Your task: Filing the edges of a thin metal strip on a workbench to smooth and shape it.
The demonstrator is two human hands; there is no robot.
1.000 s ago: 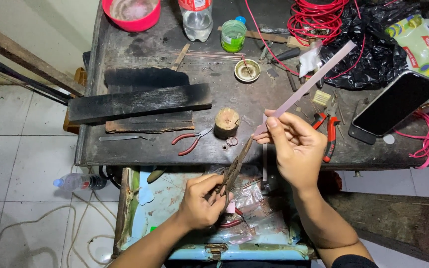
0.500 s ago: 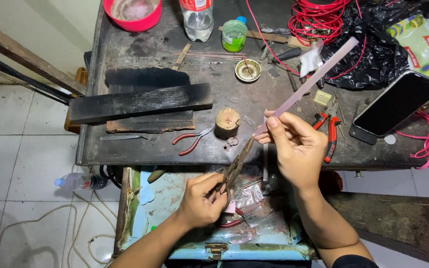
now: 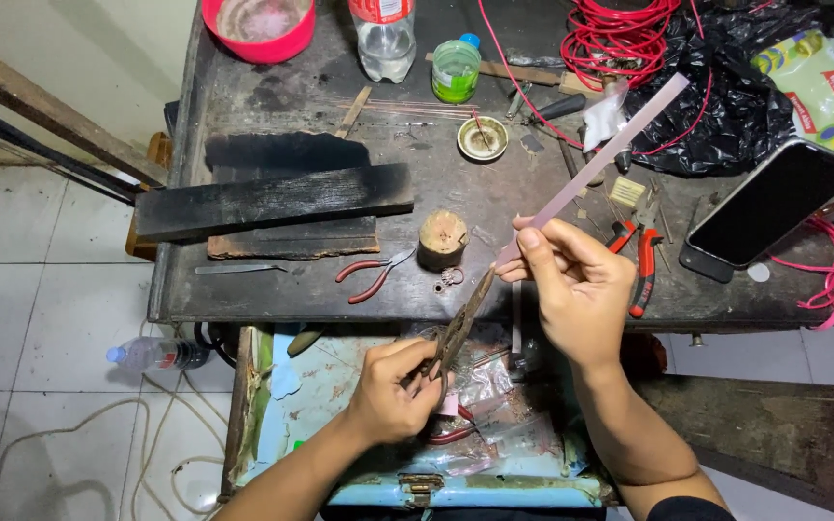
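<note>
On my dark workbench (image 3: 272, 289) lies a charred black plank (image 3: 272, 201), red-handled pliers (image 3: 375, 273) and a short wooden stump (image 3: 443, 238). Further back sit a pink bowl (image 3: 258, 24), a clear bottle (image 3: 383, 39), a green jar (image 3: 456, 69) and what may be a small brass dish (image 3: 483, 138). A phone (image 3: 772, 205) rests near coiled red wire (image 3: 620, 29).

single head view, steeply downward, close above workbench (image 3: 243, 289) and hands
</note>
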